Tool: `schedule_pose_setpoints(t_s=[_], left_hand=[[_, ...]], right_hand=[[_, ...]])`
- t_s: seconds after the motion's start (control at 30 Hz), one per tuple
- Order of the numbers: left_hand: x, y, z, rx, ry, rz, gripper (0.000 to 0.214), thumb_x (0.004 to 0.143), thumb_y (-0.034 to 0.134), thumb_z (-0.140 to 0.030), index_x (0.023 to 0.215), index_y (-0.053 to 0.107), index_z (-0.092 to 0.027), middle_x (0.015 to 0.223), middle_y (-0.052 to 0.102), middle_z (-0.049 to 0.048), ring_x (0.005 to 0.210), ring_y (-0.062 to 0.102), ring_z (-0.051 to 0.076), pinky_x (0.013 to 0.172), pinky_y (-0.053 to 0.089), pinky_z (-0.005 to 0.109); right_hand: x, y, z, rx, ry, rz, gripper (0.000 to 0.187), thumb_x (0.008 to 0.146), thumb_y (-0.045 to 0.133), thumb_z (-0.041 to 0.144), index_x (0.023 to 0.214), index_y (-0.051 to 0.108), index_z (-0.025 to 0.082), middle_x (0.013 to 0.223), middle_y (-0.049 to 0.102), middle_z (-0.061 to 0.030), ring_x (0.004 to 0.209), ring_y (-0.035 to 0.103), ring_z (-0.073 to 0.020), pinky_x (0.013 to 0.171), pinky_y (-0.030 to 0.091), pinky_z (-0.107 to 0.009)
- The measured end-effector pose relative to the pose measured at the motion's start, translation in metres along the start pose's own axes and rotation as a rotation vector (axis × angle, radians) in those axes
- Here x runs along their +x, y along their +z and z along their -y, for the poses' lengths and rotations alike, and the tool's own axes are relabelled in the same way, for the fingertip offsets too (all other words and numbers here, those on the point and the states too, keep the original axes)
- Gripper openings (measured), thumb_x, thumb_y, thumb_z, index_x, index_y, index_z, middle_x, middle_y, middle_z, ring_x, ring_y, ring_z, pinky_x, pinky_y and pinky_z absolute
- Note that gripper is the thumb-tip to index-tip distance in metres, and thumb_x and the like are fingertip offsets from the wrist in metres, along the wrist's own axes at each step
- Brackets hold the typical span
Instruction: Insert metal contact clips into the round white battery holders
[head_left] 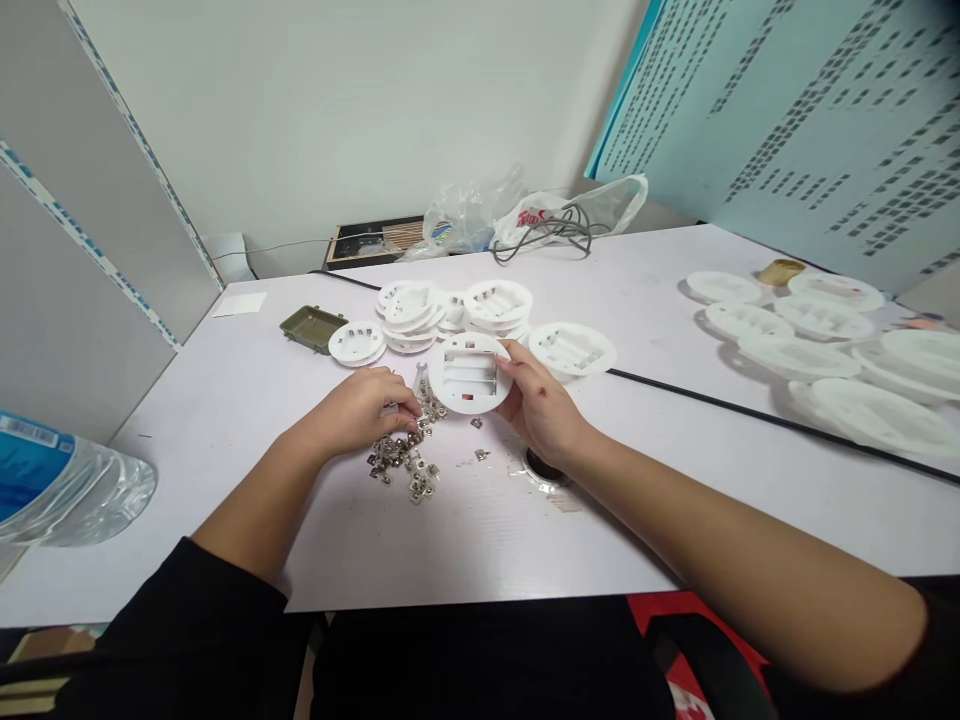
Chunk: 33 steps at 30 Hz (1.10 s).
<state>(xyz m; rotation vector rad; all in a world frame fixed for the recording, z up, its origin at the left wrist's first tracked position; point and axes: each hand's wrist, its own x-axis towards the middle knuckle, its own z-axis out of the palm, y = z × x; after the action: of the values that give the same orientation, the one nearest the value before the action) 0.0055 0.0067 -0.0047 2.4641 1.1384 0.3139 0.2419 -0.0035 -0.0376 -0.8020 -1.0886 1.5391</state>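
Observation:
A round white plastic battery housing (470, 372) is gripped at its right edge by my right hand (541, 400), tilted so its rectangular recess faces me. Over a loose pile of small metal battery contacts (401, 455) is my left hand (373, 408), fingers curled and pinched together at the pile's upper edge. Whatever lies between those fingertips is too small to make out. A small metal wrench-shaped piece (420, 376) lies just behind the pile. Two loose contacts (481, 454) rest to the right of it, below the housing.
Stacked white housings (409, 305) stand behind my hands; more housings (825, 350) lie at the right. A green tray (313, 328) is at back left, a water bottle (67, 485) at far left. A black cable (712, 402) crosses the table (480, 560). Plastic bags (480, 215) lie along the wall.

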Motion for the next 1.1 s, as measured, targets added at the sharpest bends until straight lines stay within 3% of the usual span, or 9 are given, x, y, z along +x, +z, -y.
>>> schedule_pose_setpoints(t_s=[0.33, 0.53, 0.9, 1.0, 1.1], left_hand=[[0.000, 0.005, 0.001, 0.061, -0.013, 0.038, 0.003, 0.089, 0.074, -0.023, 0.087, 0.076, -0.022, 0.086, 0.074, 0.0018, 0.088, 0.064, 0.020, 0.083, 0.045, 0.036], [0.000, 0.008, 0.007, 0.095, -0.035, -0.013, 0.006, 0.086, 0.077, -0.026, 0.084, 0.074, -0.022, 0.083, 0.071, 0.0020, 0.087, 0.062, 0.021, 0.076, 0.044, 0.034], [0.000, 0.008, 0.010, 0.138, -0.074, -0.060, 0.005, 0.090, 0.074, -0.027, 0.090, 0.074, -0.022, 0.088, 0.071, 0.0034, 0.088, 0.062, 0.021, 0.078, 0.046, 0.034], [0.000, 0.006, 0.007, 0.096, -0.033, -0.100, 0.009, 0.088, 0.076, -0.027, 0.096, 0.074, -0.022, 0.090, 0.071, 0.0036, 0.088, 0.063, 0.021, 0.079, 0.047, 0.035], [-0.002, 0.006, 0.002, -0.024, 0.043, -0.053, 0.003, 0.089, 0.075, -0.024, 0.092, 0.076, -0.023, 0.090, 0.071, 0.0028, 0.089, 0.064, 0.020, 0.080, 0.048, 0.034]], right_hand=[[0.001, 0.000, 0.000, 0.030, -0.003, -0.007, 0.029, 0.080, 0.064, 0.042, 0.103, 0.055, 0.026, 0.109, 0.068, -0.0041, 0.109, 0.062, -0.0286, 0.083, 0.059, -0.046], [0.000, 0.002, 0.001, 0.005, 0.013, -0.009, 0.024, 0.082, 0.061, 0.042, 0.098, 0.054, 0.026, 0.107, 0.068, -0.0047, 0.108, 0.062, -0.0287, 0.081, 0.059, -0.046], [0.000, 0.002, 0.001, -0.007, 0.020, -0.008, 0.028, 0.081, 0.063, 0.043, 0.102, 0.054, 0.027, 0.102, 0.069, -0.0038, 0.106, 0.063, -0.0286, 0.080, 0.058, -0.045], [0.000, 0.002, 0.001, -0.009, 0.017, -0.013, 0.030, 0.081, 0.062, 0.043, 0.104, 0.054, 0.027, 0.099, 0.068, -0.0036, 0.105, 0.064, -0.0289, 0.078, 0.058, -0.044], [0.000, 0.001, 0.001, -0.030, 0.022, -0.006, 0.028, 0.081, 0.061, 0.043, 0.103, 0.054, 0.027, 0.101, 0.068, -0.0034, 0.105, 0.063, -0.0283, 0.078, 0.058, -0.043]])
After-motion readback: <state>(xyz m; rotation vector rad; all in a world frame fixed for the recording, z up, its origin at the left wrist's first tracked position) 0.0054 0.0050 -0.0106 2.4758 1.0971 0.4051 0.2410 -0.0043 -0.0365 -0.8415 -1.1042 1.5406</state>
